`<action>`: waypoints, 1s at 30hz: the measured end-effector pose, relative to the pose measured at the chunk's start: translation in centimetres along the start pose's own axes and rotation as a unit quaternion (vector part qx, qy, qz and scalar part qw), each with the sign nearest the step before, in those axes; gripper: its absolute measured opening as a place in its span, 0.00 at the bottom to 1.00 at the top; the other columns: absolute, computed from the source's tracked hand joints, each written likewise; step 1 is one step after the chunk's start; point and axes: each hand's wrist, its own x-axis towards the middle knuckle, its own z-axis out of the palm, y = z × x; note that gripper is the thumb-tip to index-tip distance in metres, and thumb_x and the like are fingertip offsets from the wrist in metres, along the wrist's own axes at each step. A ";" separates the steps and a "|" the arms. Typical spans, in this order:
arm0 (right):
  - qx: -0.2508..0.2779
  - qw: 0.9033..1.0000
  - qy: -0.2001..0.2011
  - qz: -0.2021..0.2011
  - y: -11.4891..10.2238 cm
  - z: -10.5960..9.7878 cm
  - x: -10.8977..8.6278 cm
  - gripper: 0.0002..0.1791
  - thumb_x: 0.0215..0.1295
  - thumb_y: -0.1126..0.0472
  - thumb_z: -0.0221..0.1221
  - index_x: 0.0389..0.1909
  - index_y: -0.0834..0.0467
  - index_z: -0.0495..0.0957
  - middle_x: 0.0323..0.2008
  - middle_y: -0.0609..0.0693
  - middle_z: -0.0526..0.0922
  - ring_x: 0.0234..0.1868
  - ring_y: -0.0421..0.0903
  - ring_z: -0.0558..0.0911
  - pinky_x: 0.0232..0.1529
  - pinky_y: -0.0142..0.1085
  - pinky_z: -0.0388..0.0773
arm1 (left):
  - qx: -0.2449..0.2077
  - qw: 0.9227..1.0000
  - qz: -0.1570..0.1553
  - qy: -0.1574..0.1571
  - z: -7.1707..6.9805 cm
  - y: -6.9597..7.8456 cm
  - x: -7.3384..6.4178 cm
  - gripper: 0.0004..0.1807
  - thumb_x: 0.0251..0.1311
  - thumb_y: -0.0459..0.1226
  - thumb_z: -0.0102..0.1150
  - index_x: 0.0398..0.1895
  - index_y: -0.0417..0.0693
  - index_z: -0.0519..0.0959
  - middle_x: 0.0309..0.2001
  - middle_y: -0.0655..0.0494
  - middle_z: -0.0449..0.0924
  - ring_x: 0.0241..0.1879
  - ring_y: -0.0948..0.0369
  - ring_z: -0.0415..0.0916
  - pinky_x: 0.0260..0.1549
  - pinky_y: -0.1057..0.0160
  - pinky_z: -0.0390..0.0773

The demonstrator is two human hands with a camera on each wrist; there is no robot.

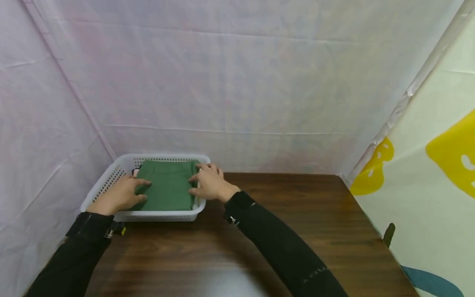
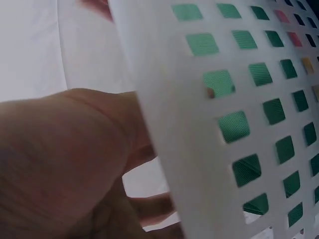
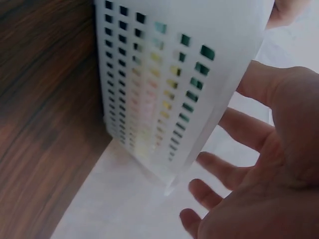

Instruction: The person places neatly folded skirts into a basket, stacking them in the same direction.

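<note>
A folded green cloth (image 1: 167, 185) lies flat on top inside a white plastic basket (image 1: 159, 213) with perforated sides. My left hand (image 1: 124, 193) reaches over the basket's left side, its thumb and forefinger resting on the cloth's left edge. At the opposite edge, my right hand (image 1: 212, 183) touches the cloth with spread, slightly bent fingers. Both wrist views show a hand crossing the basket's rim, with green fabric visible through the holes. The fingertips' contact is hidden behind the basket wall there.
The basket stands at the far left of a dark brown wooden table (image 1: 297, 222), close to pale fabric walls (image 1: 230, 82). Pink and yellow patches show through the basket's holes, below the green cloth. A printed curtain (image 1: 419, 214) hangs along the right.
</note>
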 end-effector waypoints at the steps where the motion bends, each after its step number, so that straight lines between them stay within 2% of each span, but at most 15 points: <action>1: 0.006 1.000 0.004 -0.005 0.3 0.1 -0.1 0.25 0.89 0.45 0.65 0.79 0.46 0.86 0.96 0.56 0.57 0.94 0.67 0.55 0.90 0.66 0.59 | -0.001 1.000 -0.004 0.007 0.0 0.1 -0.1 0.30 0.76 0.34 0.74 0.75 0.27 0.82 0.74 0.11 0.74 0.74 0.17 0.69 0.71 0.20 0.75; 3: 0.020 1.000 0.014 -0.018 0.9 0.1 -0.5 0.25 0.90 0.46 0.64 0.79 0.46 0.85 0.95 0.56 0.58 0.94 0.67 0.56 0.91 0.68 0.58 | -0.006 1.000 -0.010 0.019 0.1 0.6 -0.1 0.29 0.80 0.36 0.71 0.76 0.26 0.80 0.76 0.12 0.71 0.79 0.16 0.63 0.76 0.18 0.70; 8: 0.049 0.996 0.048 -0.064 2.5 -0.2 -1.6 0.24 0.91 0.48 0.63 0.79 0.50 0.85 0.93 0.61 0.63 0.94 0.67 0.60 0.92 0.72 0.56 | -0.008 0.998 -0.015 0.054 0.7 1.9 -0.1 0.28 0.86 0.38 0.65 0.79 0.27 0.78 0.77 0.13 0.71 0.80 0.18 0.63 0.76 0.19 0.71; 11: 0.067 0.992 0.067 -0.087 3.4 -0.4 -2.4 0.25 0.91 0.51 0.63 0.79 0.56 0.83 0.91 0.65 0.65 0.94 0.66 0.62 0.94 0.68 0.57 | -0.012 0.997 -0.014 0.077 1.0 2.8 -0.1 0.28 0.88 0.39 0.64 0.79 0.27 0.78 0.76 0.15 0.73 0.78 0.20 0.68 0.74 0.20 0.74; 15: 0.094 0.987 0.089 -0.099 4.6 -0.7 -3.6 0.27 0.92 0.52 0.63 0.81 0.60 0.80 0.89 0.68 0.67 0.92 0.66 0.65 0.93 0.62 0.64 | -0.023 0.995 -0.009 0.100 1.5 4.0 -0.1 0.28 0.91 0.43 0.60 0.79 0.29 0.78 0.75 0.18 0.75 0.73 0.23 0.74 0.73 0.21 0.76; 18: 0.102 0.985 0.100 -0.097 5.5 -0.7 -4.7 0.29 0.93 0.50 0.61 0.83 0.60 0.78 0.89 0.66 0.68 0.91 0.64 0.68 0.92 0.60 0.66 | -0.030 0.993 -0.004 0.116 2.1 4.9 -0.2 0.30 0.92 0.46 0.58 0.80 0.31 0.79 0.75 0.18 0.75 0.72 0.23 0.77 0.72 0.21 0.76; 24: 0.109 0.984 0.124 -0.072 7.2 -1.3 -7.4 0.33 0.92 0.42 0.60 0.86 0.57 0.76 0.90 0.65 0.68 0.91 0.64 0.68 0.91 0.63 0.69 | -0.022 0.988 0.025 0.153 3.0 6.1 -0.5 0.37 0.90 0.55 0.61 0.86 0.38 0.75 0.75 0.23 0.79 0.67 0.28 0.83 0.65 0.23 0.83; 28: 0.102 0.985 0.135 -0.047 8.5 -1.7 -9.4 0.37 0.91 0.37 0.60 0.89 0.52 0.72 0.91 0.63 0.65 0.92 0.65 0.66 0.89 0.67 0.69 | -0.009 0.988 0.033 0.153 3.2 6.3 -1.0 0.42 0.88 0.60 0.61 0.89 0.41 0.72 0.76 0.24 0.78 0.69 0.26 0.81 0.61 0.22 0.83; 30: 0.093 0.985 0.139 -0.035 9.4 -1.7 -10.4 0.37 0.91 0.36 0.59 0.89 0.50 0.72 0.92 0.61 0.64 0.93 0.65 0.65 0.89 0.69 0.69 | -0.001 0.989 0.029 0.147 3.1 6.4 -1.2 0.43 0.87 0.62 0.61 0.89 0.42 0.72 0.78 0.24 0.76 0.72 0.24 0.78 0.64 0.20 0.81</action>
